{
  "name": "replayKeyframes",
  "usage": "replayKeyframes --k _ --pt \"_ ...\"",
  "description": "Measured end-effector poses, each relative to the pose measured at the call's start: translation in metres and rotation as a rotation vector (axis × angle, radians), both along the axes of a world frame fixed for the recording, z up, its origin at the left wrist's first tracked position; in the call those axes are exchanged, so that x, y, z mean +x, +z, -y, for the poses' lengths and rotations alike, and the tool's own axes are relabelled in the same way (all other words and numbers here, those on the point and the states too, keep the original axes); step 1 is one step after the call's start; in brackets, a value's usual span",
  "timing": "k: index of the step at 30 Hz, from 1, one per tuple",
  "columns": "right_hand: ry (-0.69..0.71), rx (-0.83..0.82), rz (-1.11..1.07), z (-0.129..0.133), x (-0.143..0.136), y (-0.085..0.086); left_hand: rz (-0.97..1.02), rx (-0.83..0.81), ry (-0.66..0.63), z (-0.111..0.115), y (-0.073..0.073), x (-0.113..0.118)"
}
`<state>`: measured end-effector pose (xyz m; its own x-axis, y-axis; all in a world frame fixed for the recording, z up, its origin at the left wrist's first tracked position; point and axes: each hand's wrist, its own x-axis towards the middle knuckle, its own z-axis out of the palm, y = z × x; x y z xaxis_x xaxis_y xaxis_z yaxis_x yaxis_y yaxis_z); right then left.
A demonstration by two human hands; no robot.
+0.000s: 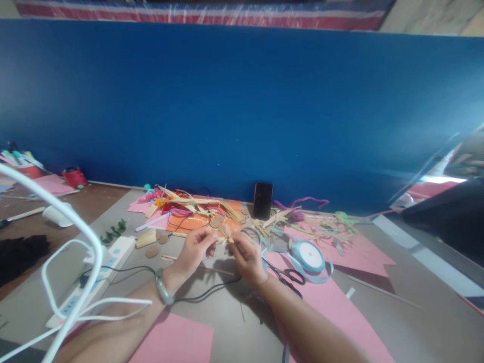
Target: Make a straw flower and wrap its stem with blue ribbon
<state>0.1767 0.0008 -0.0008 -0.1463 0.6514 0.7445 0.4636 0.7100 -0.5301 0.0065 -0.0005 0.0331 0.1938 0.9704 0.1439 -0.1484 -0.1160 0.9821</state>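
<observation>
Both hands meet over the middle of the table, around a small flower-like piece of pale dried husk [226,235]. My left hand [197,248], with a pale bangle at the wrist, pinches its left side between thumb and fingers. On the other side my right hand [247,256] has its fingers closed on the husk piece; part of it is hidden behind them. Black-handled scissors [291,276] lie just right of my right hand, beside a roll of light blue ribbon [308,256]. A thin stick [217,270] rests on the table below the hands.
A phone [262,200] leans against the blue partition [242,111]. Husk strips and coloured pipe cleaners [189,204] lie on orange paper behind my hands. White cables and a power strip [109,269] stand at left. Pink paper [181,339] lies in front.
</observation>
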Motion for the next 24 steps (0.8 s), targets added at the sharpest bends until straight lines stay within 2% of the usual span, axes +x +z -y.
replayKeyframes --k 5,10,17,24 --pt "-0.006 -0.034 -0.001 -0.0001 -0.0001 0.0021 -0.008 0.018 -0.048 -0.0032 -0.0041 -0.0020" --pt "0.075 -0.008 0.033 0.0008 -0.0016 -0.0006 -0.012 0.032 -0.027 -0.0079 -0.0069 -0.0074" --pt "0.103 -0.018 0.054 0.0019 -0.0019 -0.0027 -0.010 0.047 0.002 -0.0060 -0.0011 -0.0087" --pt "0.116 -0.021 0.050 0.0033 -0.0030 -0.0010 0.089 -0.125 0.012 -0.0087 0.0016 -0.0066"
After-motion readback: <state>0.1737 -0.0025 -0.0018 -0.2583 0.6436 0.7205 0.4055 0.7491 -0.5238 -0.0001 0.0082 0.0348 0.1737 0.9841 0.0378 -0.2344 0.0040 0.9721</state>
